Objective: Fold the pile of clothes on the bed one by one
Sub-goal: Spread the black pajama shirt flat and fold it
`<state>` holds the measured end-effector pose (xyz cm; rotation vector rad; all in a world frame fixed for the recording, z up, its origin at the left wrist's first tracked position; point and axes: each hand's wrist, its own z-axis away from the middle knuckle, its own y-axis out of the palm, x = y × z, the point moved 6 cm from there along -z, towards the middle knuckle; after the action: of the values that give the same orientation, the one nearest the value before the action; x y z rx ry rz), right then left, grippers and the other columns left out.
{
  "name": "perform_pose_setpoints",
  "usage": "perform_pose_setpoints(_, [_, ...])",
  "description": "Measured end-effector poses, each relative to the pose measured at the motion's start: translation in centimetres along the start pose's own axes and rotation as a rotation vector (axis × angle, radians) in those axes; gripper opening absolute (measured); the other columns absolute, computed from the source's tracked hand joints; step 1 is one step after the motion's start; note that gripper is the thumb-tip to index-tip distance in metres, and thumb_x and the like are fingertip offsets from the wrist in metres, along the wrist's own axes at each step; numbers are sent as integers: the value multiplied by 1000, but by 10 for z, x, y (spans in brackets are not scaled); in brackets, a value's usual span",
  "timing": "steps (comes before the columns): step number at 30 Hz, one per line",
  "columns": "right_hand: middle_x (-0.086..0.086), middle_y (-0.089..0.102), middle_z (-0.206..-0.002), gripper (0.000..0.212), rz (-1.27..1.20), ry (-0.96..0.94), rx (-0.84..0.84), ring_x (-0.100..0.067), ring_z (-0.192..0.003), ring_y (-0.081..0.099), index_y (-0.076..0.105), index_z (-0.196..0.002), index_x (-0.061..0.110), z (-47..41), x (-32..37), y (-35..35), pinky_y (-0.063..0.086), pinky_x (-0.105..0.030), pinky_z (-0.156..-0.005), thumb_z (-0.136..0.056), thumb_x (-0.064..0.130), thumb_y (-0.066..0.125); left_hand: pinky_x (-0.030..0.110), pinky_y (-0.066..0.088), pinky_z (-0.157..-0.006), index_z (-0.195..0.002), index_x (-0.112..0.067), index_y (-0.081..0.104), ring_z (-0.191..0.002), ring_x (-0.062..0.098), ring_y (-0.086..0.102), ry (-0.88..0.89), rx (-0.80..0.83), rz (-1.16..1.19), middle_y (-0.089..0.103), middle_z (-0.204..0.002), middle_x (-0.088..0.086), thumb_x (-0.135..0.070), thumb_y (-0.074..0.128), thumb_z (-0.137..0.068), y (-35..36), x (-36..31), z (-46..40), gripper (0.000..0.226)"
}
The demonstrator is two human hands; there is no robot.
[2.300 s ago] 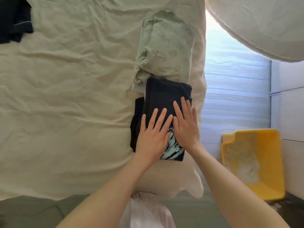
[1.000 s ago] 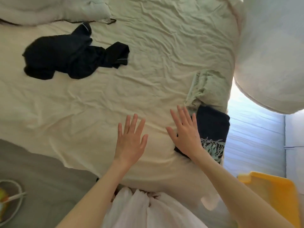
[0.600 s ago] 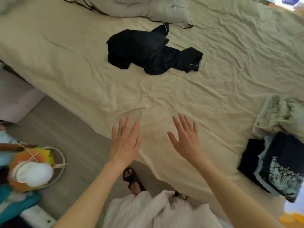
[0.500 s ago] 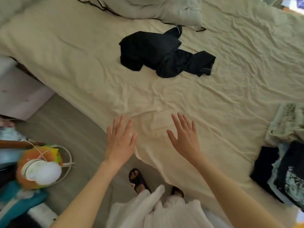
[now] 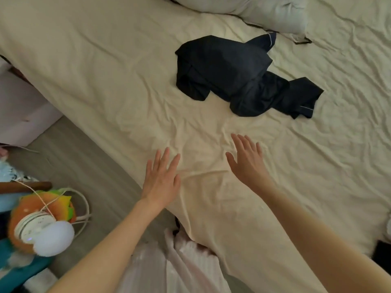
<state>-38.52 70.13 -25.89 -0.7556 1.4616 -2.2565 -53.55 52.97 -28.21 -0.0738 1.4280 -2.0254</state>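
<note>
A wide bed covered in a creased cream-yellow cotton sheet (image 5: 127, 66) fills most of the view, its near edge running diagonally from upper left to the lower middle. On the sheet, well beyond the hands, lies a crumpled dark navy garment with thin white piping (image 5: 239, 75), unfolded, one end trailing off to the right. Behind it, at the top edge, sits a pale grey-green pillow with dark trim (image 5: 264, 11).

The left hand (image 5: 161, 180) reaches out over the bed's edge, fingers straight and spread, grasping nothing. The right hand (image 5: 246, 163) is held over the sheet a little further in, palm turned partly inward, fingers straight and loose, also holding nothing. Whether either hand touches the sheet cannot be told. The two hands are apart, with bare sheet between them.

Left of the bed is a grey wood-grain floor (image 5: 84, 166). At the lower left a round white plastic device with an orange and green plush behind it (image 5: 42, 227) sits among thin white cords. Pale pink pleated fabric (image 5: 173, 267) hangs below the arms.
</note>
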Motion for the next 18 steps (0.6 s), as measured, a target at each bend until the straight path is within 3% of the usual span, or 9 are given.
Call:
perform_pose_setpoints(7, [-10, 21, -156, 62, 192, -15, -70, -28, -146, 9, 22, -150, 14, -170, -16, 23, 7, -49, -118, -97, 34, 47, 46, -3, -115, -151, -25, 0, -145, 25, -14, 19, 92, -127, -12, -158, 6, -32, 32, -99, 29, 38, -146, 62])
perform_pose_setpoints(13, [-14, 14, -158, 68, 321, 18, -186, -31, -146, 8, 19, -151, 13, -276, -31, 28, 2, -50, -116, -95, 35, 51, 54, 3, -114, -148, -35, -11, -144, 26, -17, -57, 345, -189, -24, -156, 2, -48, 33, -96, 68, 74, -208, 69])
perform_pose_setpoints(18, [-14, 29, -154, 40, 298, 44, -182, -31, -145, 15, 44, -140, 10, -300, -48, 36, 6, -46, -119, -100, 15, 42, 54, 1, -114, -146, -39, -15, -143, 25, -20, -48, 443, -170, -29, -154, 0, -54, 31, -95, 78, 82, -220, 71])
